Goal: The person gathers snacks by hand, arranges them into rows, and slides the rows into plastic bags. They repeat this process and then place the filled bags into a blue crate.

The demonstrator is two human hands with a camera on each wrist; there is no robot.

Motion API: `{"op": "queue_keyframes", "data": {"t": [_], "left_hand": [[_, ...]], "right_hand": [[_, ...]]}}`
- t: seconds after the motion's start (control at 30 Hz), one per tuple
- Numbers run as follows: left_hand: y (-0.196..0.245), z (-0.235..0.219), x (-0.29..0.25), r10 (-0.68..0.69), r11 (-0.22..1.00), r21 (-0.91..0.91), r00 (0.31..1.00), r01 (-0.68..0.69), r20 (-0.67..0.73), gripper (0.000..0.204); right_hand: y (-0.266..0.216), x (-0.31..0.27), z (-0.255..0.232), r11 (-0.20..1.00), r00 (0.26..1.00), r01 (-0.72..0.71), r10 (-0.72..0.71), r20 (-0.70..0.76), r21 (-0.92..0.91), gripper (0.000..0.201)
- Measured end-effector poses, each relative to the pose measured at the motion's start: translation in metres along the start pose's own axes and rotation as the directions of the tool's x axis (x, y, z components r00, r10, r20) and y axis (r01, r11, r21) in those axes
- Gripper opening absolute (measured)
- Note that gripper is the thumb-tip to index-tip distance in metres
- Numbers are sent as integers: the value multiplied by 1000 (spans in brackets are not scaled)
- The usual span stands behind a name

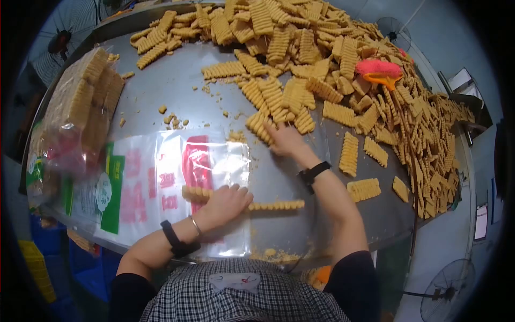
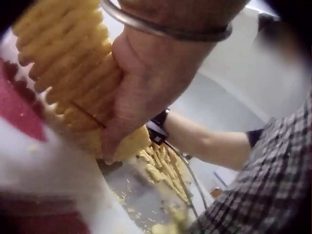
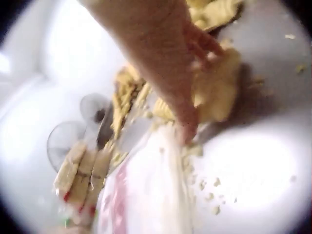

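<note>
My left hand (image 1: 222, 206) grips ridged yellow biscuits (image 1: 276, 205) on edge over a flat clear plastic bag (image 1: 145, 177) with red and green print. In the left wrist view the thumb lies along the broad wavy face of a biscuit (image 2: 68, 58). At the near edge of a large biscuit pile, my right hand (image 1: 287, 142) holds another ridged biscuit (image 1: 259, 127). The right wrist view, though blurred, has this biscuit (image 3: 222, 87) between the thumb and the fingers.
A filled clear bag (image 1: 80, 102) of stacked biscuits stands at the left. The big biscuit pile (image 1: 343, 48) covers the back and right of the metal table (image 1: 177, 70). On it lies a pink-headed brush (image 1: 378, 68). Crumbs (image 1: 174, 119) and several loose biscuits (image 1: 348, 154) lie about.
</note>
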State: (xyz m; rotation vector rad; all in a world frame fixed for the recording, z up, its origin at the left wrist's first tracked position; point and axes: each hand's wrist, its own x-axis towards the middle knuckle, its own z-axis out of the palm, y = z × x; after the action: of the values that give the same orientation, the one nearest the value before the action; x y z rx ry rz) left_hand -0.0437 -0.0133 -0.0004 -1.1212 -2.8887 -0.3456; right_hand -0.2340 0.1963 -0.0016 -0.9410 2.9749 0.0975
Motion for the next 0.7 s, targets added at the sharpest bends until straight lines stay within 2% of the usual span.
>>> {"op": "queue_keyframes", "data": {"t": [0.07,0.1,0.13,0.2,0.23,0.3,0.33,0.4,0.47,0.53,0.57,0.6,0.63,0.67,0.7], "left_hand": [[-5,2,7,-58,993,-107,998,54,-29,12],[-7,-2,12,-90,987,-139,996,86,-21,14],[-9,-6,16,-127,979,-158,992,128,16,15],[-10,-11,24,-172,970,-163,982,182,72,16],[-9,-14,26,-162,971,-168,984,173,74,16],[-5,-16,32,-98,983,-148,990,113,105,14],[3,-13,34,-77,991,-103,989,90,123,10],[21,-6,34,-1,998,-60,993,9,117,8],[38,-3,30,94,995,5,984,-96,154,9],[51,-4,23,156,988,-38,974,-152,166,8],[53,-7,23,202,978,-81,962,-190,185,8],[52,-10,22,249,968,-115,926,-225,283,22],[52,-8,21,259,965,-113,923,-236,285,22],[53,-5,19,216,970,-148,964,-194,153,33],[54,-3,18,165,969,-192,986,-159,18,44]], "right_hand": [[31,-11,9,984,997,9,4,-72,177,60],[35,-30,-5,900,990,-127,141,-2,417,60],[36,-49,-27,742,960,-262,263,91,617,61],[45,-92,-38,536,942,-121,329,-74,835,63],[53,-110,-40,536,938,-131,338,-70,834,63],[63,-146,-41,471,874,-46,446,-193,881,63],[64,-163,-46,472,864,-59,465,-192,879,63],[64,-196,-59,307,825,-193,565,-15,932,57],[60,-217,-63,293,819,-187,574,-15,938,54],[50,-227,-72,237,834,-162,552,5,958,47],[47,-227,-67,240,830,-160,557,-1,958,47],[45,-227,-58,527,859,-79,468,-210,846,45],[36,-229,-55,685,904,-81,357,-236,724,41],[25,-230,-54,816,935,-51,241,-259,576,37],[10,-233,-54,868,978,-91,170,-120,488,30]]}}
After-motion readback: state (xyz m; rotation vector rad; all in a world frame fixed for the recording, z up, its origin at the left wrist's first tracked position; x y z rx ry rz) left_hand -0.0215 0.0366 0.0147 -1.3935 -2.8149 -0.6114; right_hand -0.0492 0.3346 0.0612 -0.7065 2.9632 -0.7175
